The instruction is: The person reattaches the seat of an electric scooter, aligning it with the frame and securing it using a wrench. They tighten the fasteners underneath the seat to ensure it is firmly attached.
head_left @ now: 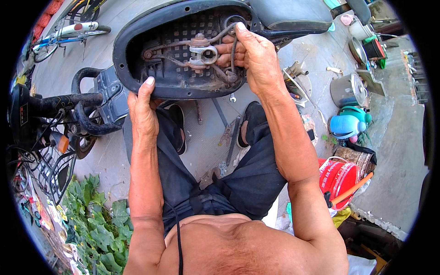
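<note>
A black bike saddle [121, 59] is turned underside up before me, showing its hollow, ribbed shell. Across it run rusty wire rails [172, 45] with a metal seat clamp [197, 56] bolted in the middle. My left hand [144, 107] grips the saddle's near left rim, thumb on top and fingers hidden beneath. Around the bent rail at the right end, my right hand [256, 57] is closed, thumb above and fingers curled next to the clamp. Part of a coil spring [233, 20] shows by that thumb.
An electric bike [55, 105] stands at left, with another padded seat [291, 16] beyond the saddle. A spanner [233, 97] and metal strips [233, 140] lie on the floor between my feet. At right are a pot [347, 90], a blue jug [343, 126] and a red bucket [339, 181]. Leafy plants [96, 224] grow lower left.
</note>
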A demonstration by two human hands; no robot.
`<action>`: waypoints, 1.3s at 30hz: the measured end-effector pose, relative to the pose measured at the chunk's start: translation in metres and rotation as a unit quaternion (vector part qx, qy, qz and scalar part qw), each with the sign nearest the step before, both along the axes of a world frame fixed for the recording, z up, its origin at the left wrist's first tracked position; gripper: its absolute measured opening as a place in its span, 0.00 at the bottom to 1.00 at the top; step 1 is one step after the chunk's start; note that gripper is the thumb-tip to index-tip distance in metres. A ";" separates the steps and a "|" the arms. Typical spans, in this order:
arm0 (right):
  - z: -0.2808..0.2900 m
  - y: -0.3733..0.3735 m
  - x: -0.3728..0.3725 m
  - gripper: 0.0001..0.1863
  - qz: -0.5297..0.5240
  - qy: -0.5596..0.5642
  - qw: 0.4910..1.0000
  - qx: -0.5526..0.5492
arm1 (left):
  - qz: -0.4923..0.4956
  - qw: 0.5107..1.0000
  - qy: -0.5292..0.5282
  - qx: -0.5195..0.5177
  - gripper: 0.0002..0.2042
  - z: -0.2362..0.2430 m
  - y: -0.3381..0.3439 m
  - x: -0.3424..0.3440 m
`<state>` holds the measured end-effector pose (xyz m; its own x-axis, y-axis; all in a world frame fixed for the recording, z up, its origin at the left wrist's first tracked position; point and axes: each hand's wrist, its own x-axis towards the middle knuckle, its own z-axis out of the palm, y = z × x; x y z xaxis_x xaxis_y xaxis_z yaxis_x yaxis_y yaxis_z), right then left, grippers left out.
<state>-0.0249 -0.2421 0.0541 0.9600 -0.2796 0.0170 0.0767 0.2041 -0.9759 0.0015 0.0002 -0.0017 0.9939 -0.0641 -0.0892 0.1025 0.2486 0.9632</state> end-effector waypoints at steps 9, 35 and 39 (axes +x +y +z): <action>0.006 0.002 0.001 0.27 0.013 -0.022 0.999 -0.028 | -0.005 0.999 0.028 -0.040 0.17 -0.004 0.008 0.004; 0.018 -0.016 -0.038 0.23 0.015 -0.033 0.999 0.006 | -0.060 0.989 0.073 -0.110 0.13 -0.004 -0.016 0.004; 0.018 -0.018 -0.041 0.21 0.014 -0.043 0.998 -0.040 | -0.069 0.987 0.073 -0.125 0.13 -0.005 -0.018 0.003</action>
